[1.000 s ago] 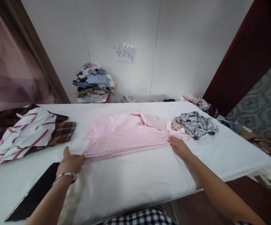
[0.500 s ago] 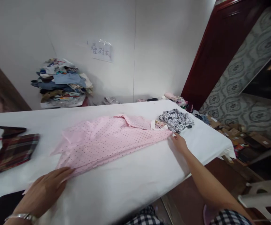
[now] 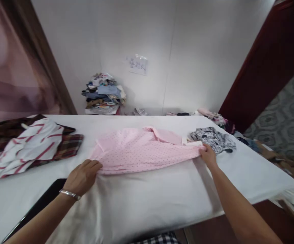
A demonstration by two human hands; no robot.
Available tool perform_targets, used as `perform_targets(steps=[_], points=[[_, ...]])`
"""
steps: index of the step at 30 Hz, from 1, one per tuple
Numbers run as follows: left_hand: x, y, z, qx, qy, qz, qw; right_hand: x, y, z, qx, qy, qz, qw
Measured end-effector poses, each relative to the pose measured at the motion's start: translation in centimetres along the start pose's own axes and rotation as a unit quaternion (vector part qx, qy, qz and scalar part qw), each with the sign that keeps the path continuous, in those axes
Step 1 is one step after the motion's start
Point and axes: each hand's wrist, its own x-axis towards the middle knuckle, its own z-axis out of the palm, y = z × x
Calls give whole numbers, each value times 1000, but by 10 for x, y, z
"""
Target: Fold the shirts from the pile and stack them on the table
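Observation:
A pink garment with small dark dots, which looks like a shirt (image 3: pixel 147 154), lies lengthwise across the white-covered table (image 3: pixel 147 200). My left hand (image 3: pixel 84 174), with a metal band at the wrist, is closed on its lower left corner. At the other end my right hand (image 3: pixel 208 155) pinches the right tip and holds it slightly off the cloth. Just beyond that hand sits a crumpled black-and-white patterned garment (image 3: pixel 213 139). White strips, perhaps a collar or label, show near the pink shirt's right end.
On the left lie a white garment with red stripes (image 3: pixel 32 145) and a plaid garment (image 3: pixel 69 145). A dark flat object (image 3: pixel 42 203) rests at the near left. Stacked clothes (image 3: pixel 104 95) stand by the wall, under a paper sign (image 3: pixel 138 65). More clothes (image 3: pixel 215 118) lie beyond the right corner.
The view has swung left, showing more of the striped garment. My left hand has drawn the near left edge away from me and straighter; both hands keep hold of the pink shirt.

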Motion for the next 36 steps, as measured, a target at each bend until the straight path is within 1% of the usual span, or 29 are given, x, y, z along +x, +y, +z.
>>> perform_targets(steps=[2, 4, 6, 7, 9, 11, 12, 13, 14, 15, 16, 18, 20, 22, 24, 26, 28, 30, 31, 32, 34, 35, 36], points=[[-14, 6, 1, 20, -40, 10, 999, -2, 11, -3, -50, -43, 0, 998], [-24, 12, 6, 27, -78, 3, 997, -5, 18, -6, -122, -97, -8, 988], [-31, 15, 13, 28, -86, -10, 996, -10, 19, -10, -196, -128, -20, 972], [-34, 15, 16, 25, -82, -13, 996, -12, 16, -12, -232, -122, -31, 965], [-37, 13, 18, 12, -73, -18, 997, -19, 4, -14, -280, -68, -84, 954], [-39, 11, 18, -11, -71, -27, 997, -25, -12, -10, -268, -15, -183, 946], [-39, 10, 16, -26, -75, -32, 996, -28, -21, -6, -236, -8, -233, 943], [-37, 9, 15, -41, -78, -36, 995, -30, -30, 0, -192, -18, -271, 943], [-35, 10, 13, -54, -78, -40, 995, -32, -40, 8, -145, -42, -292, 945], [-30, 12, 12, -64, -72, -38, 995, -33, -50, 17, -102, -71, -294, 948], [-24, 15, 12, -70, -61, -32, 995, -32, -61, 26, -71, -100, -283, 951], [-7, 23, 17, -64, -37, -12, 997, -26, -83, 45, -39, -148, -246, 957], [9, 32, 29, -41, -43, 2, 998, -14, -109, 61, -30, -183, -226, 956], [21, 38, 43, -18, -80, -6, 997, 1, -138, 76, -30, -209, -214, 954], [25, 40, 56, -8, -113, -22, 993, 16, -168, 92, -43, -233, -209, 949], [23, 39, 63, -11, -119, -26, 993, 24, -196, 111, -62, -244, -223, 942], [19, 37, 63, -23, -115, -24, 993, 22, -217, 133, -71, -224, -273, 933], [18, 36, 58, -48, -116, -29, 992, 10, -227, 157, -57, -216, -347, 911], [20, 36, 55, -64, -114, -38, 991, 1, -229, 167, -46, -236, -381, 893], [25, 36, 51, -80, -106, -48, 990, -9, -227, 177, -40, -276, -407, 870], [41, 36, 45, -102, -75, -61, 990, -27, -221, 192, -51, -364, -428, 826], [52, 35, 44, -104, -58, -58, 991, -35, -217, 196, -65, -393, -427, 812], [65, 34, 43, -100, -45, -46, 993, -40, -213, 200, -81, -407, -425, 805]])
